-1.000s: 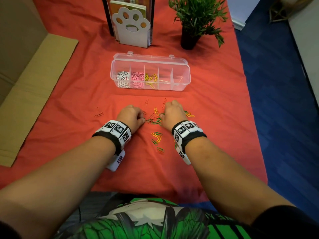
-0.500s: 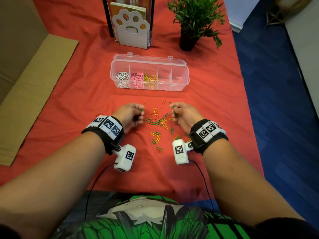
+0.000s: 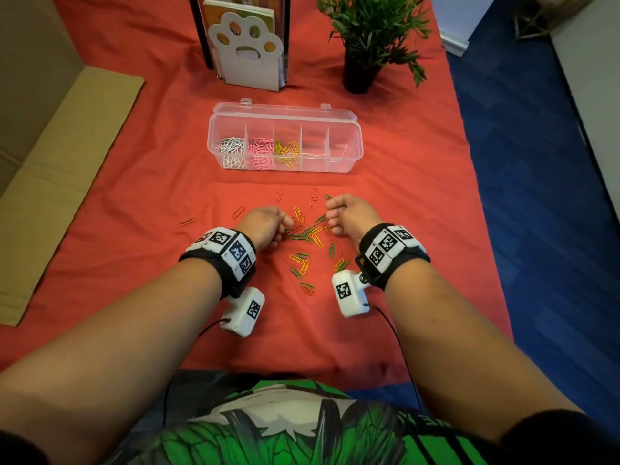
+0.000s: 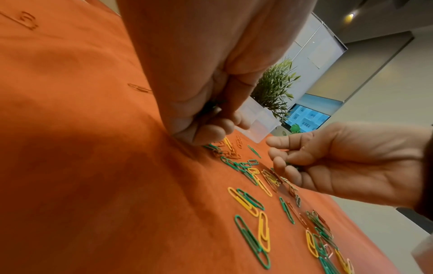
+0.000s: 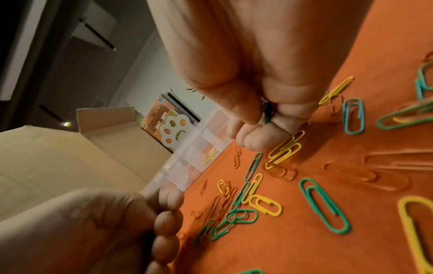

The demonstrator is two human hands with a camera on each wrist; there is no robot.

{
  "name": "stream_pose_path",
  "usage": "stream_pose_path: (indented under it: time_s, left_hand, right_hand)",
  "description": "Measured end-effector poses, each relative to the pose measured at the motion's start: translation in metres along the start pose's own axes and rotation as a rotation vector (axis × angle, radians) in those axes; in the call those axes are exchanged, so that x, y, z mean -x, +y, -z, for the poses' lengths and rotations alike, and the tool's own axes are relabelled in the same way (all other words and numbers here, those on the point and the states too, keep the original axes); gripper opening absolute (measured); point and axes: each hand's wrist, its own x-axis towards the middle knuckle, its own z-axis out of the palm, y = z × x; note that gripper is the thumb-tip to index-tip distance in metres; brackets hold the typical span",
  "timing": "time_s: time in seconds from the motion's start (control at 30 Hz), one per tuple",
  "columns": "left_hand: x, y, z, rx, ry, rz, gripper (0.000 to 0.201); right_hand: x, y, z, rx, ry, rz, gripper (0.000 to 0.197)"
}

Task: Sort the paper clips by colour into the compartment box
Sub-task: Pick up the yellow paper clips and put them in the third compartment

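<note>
A clear compartment box (image 3: 347, 162) stands open on the red cloth, with white clips (image 3: 231, 151), pink clips (image 3: 260, 152) and yellow clips (image 3: 287, 151) in its three left cells. The two right cells look nearly bare. Loose green, yellow and red clips (image 3: 307, 234) lie between my hands. My left hand (image 3: 285, 226) sits at the pile's left edge, fingers curled round green clips (image 4: 212, 106) in the palm. My right hand (image 3: 330, 213) hovers at the pile's right, pinching green clips (image 5: 267, 111) between thumb and fingers.
A white paw-shaped book stand (image 3: 248, 52) and a potted plant (image 3: 365, 38) stand behind the box. Flat cardboard (image 3: 67, 162) lies at the left. A few stray red clips (image 3: 188, 218) lie left of the pile. The table's right edge drops to blue floor (image 3: 536, 196).
A second ago both hands lay knuckles up on the pile. They have since rolled outward and lifted, each with green clips held; the left has dipped back to the pile.
</note>
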Motion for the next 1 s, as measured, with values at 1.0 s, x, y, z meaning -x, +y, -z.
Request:
stream_pose_path:
  time_s: [1.0]
  left_hand:
    - [-0.004, -0.02, 0.011, -0.459, 0.224, -0.33, 0.012]
  right_hand:
    - [-0.002, 0.001, -0.019, 1.228, 0.226, 0.404, 0.033]
